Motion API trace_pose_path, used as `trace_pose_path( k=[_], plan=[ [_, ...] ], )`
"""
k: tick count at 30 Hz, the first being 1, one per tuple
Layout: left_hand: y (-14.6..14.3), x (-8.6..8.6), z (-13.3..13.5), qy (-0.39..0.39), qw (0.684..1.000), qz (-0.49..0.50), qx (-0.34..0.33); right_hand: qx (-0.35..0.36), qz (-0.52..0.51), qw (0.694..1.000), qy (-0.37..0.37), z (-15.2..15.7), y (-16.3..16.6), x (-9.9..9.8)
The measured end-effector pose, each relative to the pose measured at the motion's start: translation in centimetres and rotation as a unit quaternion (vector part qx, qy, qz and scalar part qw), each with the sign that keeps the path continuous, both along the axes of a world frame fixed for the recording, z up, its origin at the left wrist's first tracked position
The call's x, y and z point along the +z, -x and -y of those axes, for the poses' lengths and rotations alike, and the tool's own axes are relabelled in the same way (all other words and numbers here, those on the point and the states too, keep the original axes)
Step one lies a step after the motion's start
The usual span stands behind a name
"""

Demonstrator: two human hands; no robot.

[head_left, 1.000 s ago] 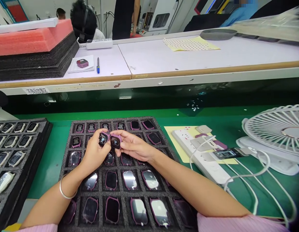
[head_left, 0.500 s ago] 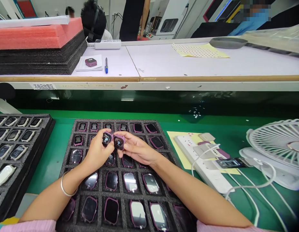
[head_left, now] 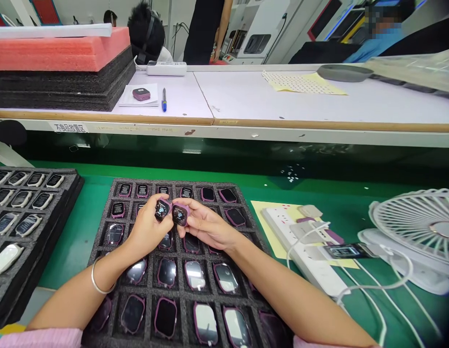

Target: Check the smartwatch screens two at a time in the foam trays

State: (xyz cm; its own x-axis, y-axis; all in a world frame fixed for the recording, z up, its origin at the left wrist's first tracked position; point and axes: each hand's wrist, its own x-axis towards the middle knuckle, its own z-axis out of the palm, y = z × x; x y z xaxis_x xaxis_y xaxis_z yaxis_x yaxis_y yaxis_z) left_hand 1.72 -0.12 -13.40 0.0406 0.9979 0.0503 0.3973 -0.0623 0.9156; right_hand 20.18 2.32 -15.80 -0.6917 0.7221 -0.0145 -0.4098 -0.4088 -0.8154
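My left hand [head_left: 150, 223] is closed around a purple-framed smartwatch [head_left: 162, 209] with a lit dial on its screen. Between the fingers of my right hand [head_left: 207, 223] is a second purple smartwatch [head_left: 180, 214], also lit. The two watches are side by side, their screens turned toward me. Both hands are above a dark foam tray [head_left: 148, 290], whose square pockets hold several purple watches, such as a dark-screened watch [head_left: 165, 317] near the front. Some watches in the back rows show white text. My hands and forearms hide part of the middle pockets.
Another foam tray [head_left: 61, 212] with pale watches lies at left. On the right are a white power strip [head_left: 300, 256] with cables and a white fan [head_left: 420, 217]. A raised shelf [head_left: 239, 104] behind carries stacked foam [head_left: 61, 55], a pen [head_left: 164, 100] and a purple watch [head_left: 141, 94].
The camera view has shifted slightly, so the shelf and background sit a little differently. Both hands keep hold of their watches in nearly the same pose.
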Motion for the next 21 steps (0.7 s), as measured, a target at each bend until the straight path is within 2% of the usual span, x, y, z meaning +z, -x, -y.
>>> trace_pose_path(
  k=[10, 14, 18, 21],
  plan=[
    [0.07, -0.45, -0.06, 0.006, 1.000, -0.005, -0.007, -0.002, 0.013, 1.000, -0.001, -0.03, 0.05, -0.30],
    [0.05, -0.49, -0.14, 0.007, 1.000, 0.028, -0.002, -0.018, 0.005, 1.000, 0.012, -0.04, 0.12, -0.30],
    [-0.02, -0.29, -0.33, 0.041, 0.990, 0.137, 0.002, -0.044, 0.004, 0.998, 0.037, -0.36, 0.06, -0.27],
    [-0.03, 0.04, -0.57, 0.107, 0.960, 0.257, 0.010, -0.073, 0.002, 0.995, 0.063, -0.83, -0.01, -0.26]
  ],
)
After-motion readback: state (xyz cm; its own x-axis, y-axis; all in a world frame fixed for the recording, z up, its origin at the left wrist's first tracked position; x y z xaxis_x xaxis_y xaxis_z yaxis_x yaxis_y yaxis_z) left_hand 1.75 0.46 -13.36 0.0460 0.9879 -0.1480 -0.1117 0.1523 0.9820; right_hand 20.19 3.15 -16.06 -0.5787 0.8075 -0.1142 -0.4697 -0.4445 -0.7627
